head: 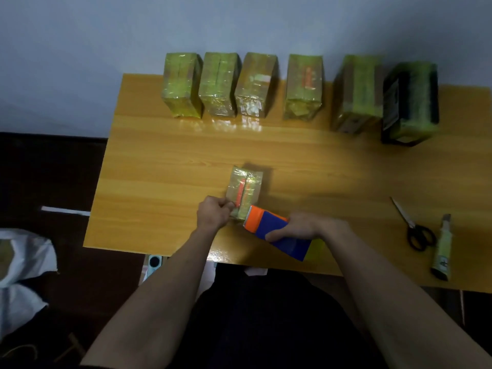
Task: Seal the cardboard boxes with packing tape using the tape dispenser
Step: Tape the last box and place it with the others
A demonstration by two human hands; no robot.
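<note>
1. A small cardboard box [244, 190] stands near the front middle of the wooden table [159, 161], already glossy with tape, its top seam showing an orange strip.
2. The person's left hand [213, 213] has its fingers curled at the box's near left corner, pinching the edge there; whether it nips tape or card, I cannot tell.
3. The right hand [295, 226] wraps round the blue body of the tape dispenser [274, 231], thumb along the near side. Its orange nose and toothed blade touch the box's near right corner.
4. The box looks light and stiff enough to keep its shape, but the taped skin seems slick, so I reckon it would skid under a pull. Bracing a corner, as the left hand does, looks the sensible hold.
5. The dispenser looks rigid and easy to hold by its body; the serrated edge is the part to keep fingers off.
6. Six wrapped boxes [218, 83] stand in a row along the far edge by the wall.
7. Scissors [415, 227] and a utility knife [443, 249] lie well apart to the right, untouched.
</note>
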